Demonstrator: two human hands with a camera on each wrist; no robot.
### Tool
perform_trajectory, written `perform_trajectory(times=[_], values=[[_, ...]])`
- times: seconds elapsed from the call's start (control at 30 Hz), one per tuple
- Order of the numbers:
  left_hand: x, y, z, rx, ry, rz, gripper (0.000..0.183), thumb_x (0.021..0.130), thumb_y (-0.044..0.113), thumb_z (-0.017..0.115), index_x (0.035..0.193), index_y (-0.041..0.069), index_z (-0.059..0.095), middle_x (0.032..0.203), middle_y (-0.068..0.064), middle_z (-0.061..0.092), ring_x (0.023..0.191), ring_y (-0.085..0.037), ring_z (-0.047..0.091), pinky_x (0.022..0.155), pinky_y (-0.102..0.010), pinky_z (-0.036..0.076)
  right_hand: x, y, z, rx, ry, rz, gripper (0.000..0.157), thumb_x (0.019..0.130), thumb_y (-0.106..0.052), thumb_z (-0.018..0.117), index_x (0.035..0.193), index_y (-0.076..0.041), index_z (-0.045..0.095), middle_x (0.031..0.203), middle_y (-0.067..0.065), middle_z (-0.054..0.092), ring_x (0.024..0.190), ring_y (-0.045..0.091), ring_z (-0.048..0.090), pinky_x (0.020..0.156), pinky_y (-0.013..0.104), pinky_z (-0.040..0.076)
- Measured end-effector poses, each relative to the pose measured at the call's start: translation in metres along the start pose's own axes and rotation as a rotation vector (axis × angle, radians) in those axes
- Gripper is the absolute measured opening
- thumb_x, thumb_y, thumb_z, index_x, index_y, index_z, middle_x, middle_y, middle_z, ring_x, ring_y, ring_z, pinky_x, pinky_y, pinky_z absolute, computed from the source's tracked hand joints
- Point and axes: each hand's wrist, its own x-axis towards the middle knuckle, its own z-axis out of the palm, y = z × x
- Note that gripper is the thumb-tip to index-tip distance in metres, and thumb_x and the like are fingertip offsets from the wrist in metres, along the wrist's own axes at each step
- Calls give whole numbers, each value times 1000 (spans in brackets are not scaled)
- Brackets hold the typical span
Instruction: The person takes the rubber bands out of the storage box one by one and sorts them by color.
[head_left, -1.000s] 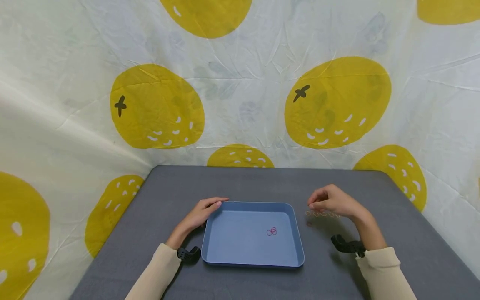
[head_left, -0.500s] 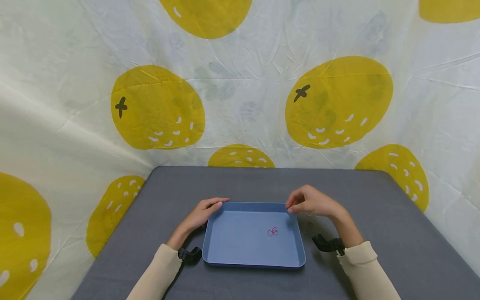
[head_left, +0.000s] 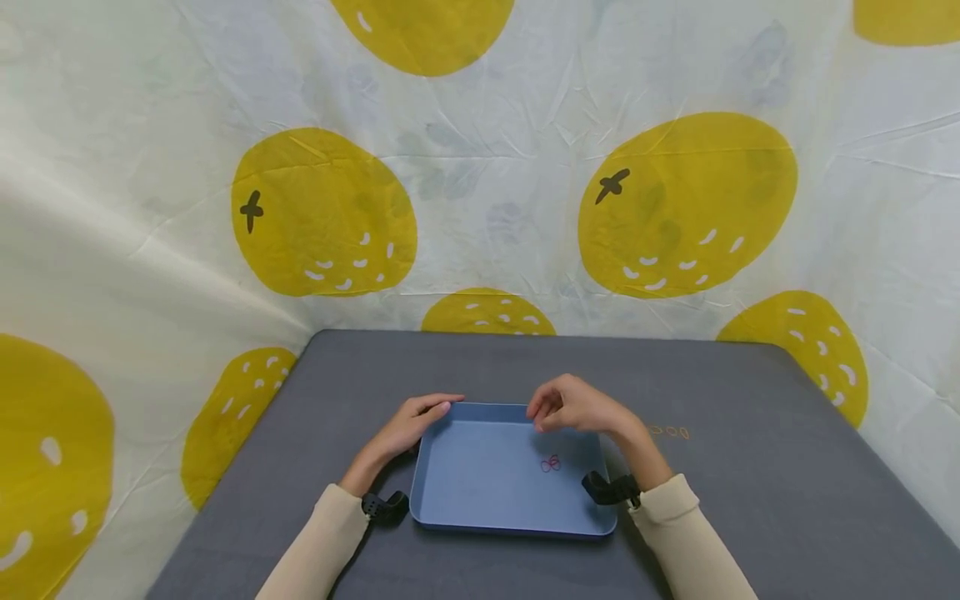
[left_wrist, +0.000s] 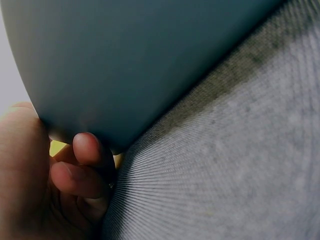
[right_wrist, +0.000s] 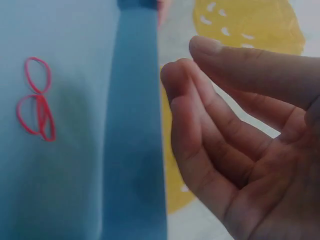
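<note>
A shallow blue tray (head_left: pixel 480 487) lies on the grey table, with thin red rubber bands (head_left: pixel 551 463) inside on its right half. My left hand (head_left: pixel 401 429) grips the far left corner, thumb at the rim; in the left wrist view its fingers (left_wrist: pixel 75 177) curl against the outer wall. Over the far rim, right of the middle, hovers my right hand (head_left: pixel 573 406). Its fingers are bent and the thumb tip sits close to the index fingertip in the right wrist view. No band shows there, and I cannot tell whether something small is pinched.
To the right of the tray, a short row of orange rubber bands (head_left: pixel 670 432) lies on the table (head_left: pixel 750 500), partly hidden by my right wrist. Behind the table hangs a pale cloth (head_left: pixel 495 217) printed with yellow fruit. Each wrist wears a black camera strap.
My right hand has moved left from above the row of bands to over the tray's far rim. The left hand stays at its corner, and the red bands in the tray look unchanged.
</note>
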Motion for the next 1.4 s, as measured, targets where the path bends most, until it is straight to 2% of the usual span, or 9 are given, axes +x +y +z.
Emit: perform_trajectory(times=[0.1, 0.2, 0.37, 0.6, 0.9, 1.4], values=[[0, 0, -1, 4, 0, 4, 40, 110, 36, 50, 145, 22, 62, 150, -4, 60, 143, -28, 52, 118, -56, 39, 4, 5, 7, 8, -28, -5, 18, 87, 4, 76, 103, 11, 73, 91, 17, 77, 80, 15, 72, 74, 29, 59], [0, -1, -1, 10, -1, 10, 40, 110, 36, 50, 146, 20, 62, 150, -5, 60, 143, -29, 52, 118, -56, 39, 7, 8, 13, 4, -58, 2, 17, 87, 4, 77, 103, 10, 73, 93, 16, 78, 80, 15, 73, 74, 28, 60], [-2, -2, -1, 22, 1, 12, 40, 111, 35, 49, 146, 20, 62, 150, -5, 60, 144, -29, 51, 118, -57, 39, 10, 13, 20, -19, -88, 61, 16, 84, 6, 78, 100, 6, 75, 92, 15, 78, 80, 13, 73, 72, 25, 58], [-1, -4, 0, 15, 4, 16, 39, 111, 34, 49, 145, 21, 62, 150, -5, 60, 144, -30, 52, 118, -58, 38, 7, 14, 24, -110, -66, 126, 14, 79, 11, 79, 88, 2, 77, 79, 7, 75, 69, 9, 67, 64, 24, 55], [-1, -3, 0, 13, 9, 17, 39, 111, 34, 50, 145, 21, 63, 149, -5, 61, 143, -30, 53, 118, -58, 39, 3, 13, 27, -182, -67, 182, 14, 75, 4, 87, 79, -4, 76, 70, -2, 68, 64, 9, 59, 59, 25, 50], [1, 1, 0, 8, 7, 7, 41, 110, 36, 50, 146, 19, 62, 149, -4, 61, 144, -29, 52, 118, -58, 38, 4, 11, 27, -270, -77, 159, 17, 76, -1, 87, 68, -10, 76, 63, -5, 66, 58, 6, 54, 54, 23, 43]])
